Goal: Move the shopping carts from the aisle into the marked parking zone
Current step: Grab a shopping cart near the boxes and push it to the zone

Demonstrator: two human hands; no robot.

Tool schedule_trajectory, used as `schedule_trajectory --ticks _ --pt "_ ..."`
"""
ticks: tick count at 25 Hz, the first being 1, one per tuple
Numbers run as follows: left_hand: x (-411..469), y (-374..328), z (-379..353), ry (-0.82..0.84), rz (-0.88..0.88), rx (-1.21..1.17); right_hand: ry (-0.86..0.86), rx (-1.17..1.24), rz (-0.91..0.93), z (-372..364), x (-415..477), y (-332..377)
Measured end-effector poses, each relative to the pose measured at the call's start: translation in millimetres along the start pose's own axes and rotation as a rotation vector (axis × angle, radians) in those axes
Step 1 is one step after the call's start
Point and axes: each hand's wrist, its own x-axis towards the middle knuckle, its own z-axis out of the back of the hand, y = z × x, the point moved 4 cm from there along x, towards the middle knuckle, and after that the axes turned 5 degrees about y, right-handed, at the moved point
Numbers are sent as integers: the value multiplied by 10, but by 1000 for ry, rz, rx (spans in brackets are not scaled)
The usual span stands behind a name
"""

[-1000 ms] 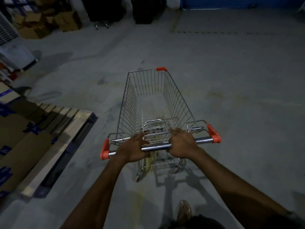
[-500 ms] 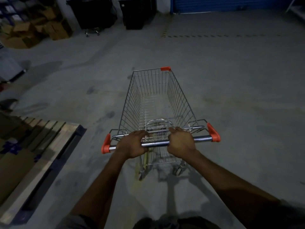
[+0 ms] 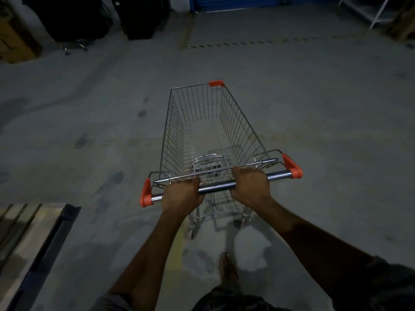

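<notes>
An empty wire shopping cart (image 3: 179,122) with orange corner caps stands on the grey concrete floor straight ahead of me. Both hands grip its chrome handle bar (image 3: 215,188). My left hand (image 3: 182,195) curls round the bar left of its middle. My right hand (image 3: 250,187) curls round it right of the middle. Black-and-yellow striped floor tape (image 3: 247,44) marks a zone far ahead, in front of a blue shutter (image 3: 247,3).
A wooden pallet (image 3: 27,234) with a dark frame lies at the lower left. Black bins (image 3: 74,19) and cardboard boxes (image 3: 13,39) stand at the back left. A white metal rack (image 3: 368,12) is at the back right. My foot (image 3: 226,265) shows behind the cart.
The cart and I have rolled forward across the floor. The pallet has slid back to the lower left, and the striped tape and blue shutter are nearer. Both hands keep their grip.
</notes>
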Motion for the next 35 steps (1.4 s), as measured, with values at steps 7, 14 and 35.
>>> schedule_trajectory --ticks 7,14,35 --pt "1583 -16 168 27 -37 42 109 -135 -140 199 1269 -595" --pt "2901 -108 272 17 -91 31 141 -127 -257 244 2292 -1201" --pt "6449 -709 422 -5 -69 -145 -28 209 -68 406 5073 -3607"
